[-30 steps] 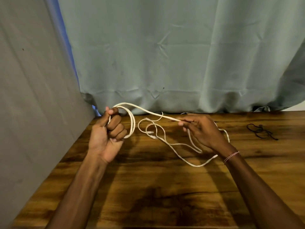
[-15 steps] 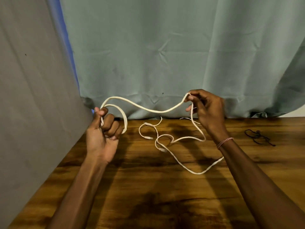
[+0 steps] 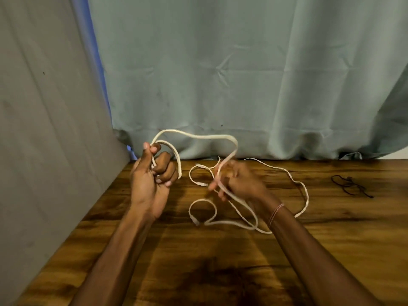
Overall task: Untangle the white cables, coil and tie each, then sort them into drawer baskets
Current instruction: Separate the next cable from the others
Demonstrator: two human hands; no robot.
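Note:
A flat white cable (image 3: 199, 136) arcs in the air between my two hands above the wooden table (image 3: 220, 261). My left hand (image 3: 152, 176) is closed around a small coil of it, thumb up, at the table's back left. My right hand (image 3: 239, 183), blurred by motion, grips the cable lower down near the table, with the strand running through its fingers. The slack lies in loose loops on the table, one small loop (image 3: 203, 212) ending in a connector, another long loop (image 3: 302, 191) trailing to the right of my right wrist.
A thin black tie or cord (image 3: 348, 186) lies on the table at the far right. A grey-green curtain (image 3: 242, 74) hangs behind the table. A grey panel (image 3: 44, 129) closes off the left side.
My right hand has come down from its raised position toward the table and nearer my left hand, sliding along the cable. The loops on the table have shifted. My left hand keeps its coil.

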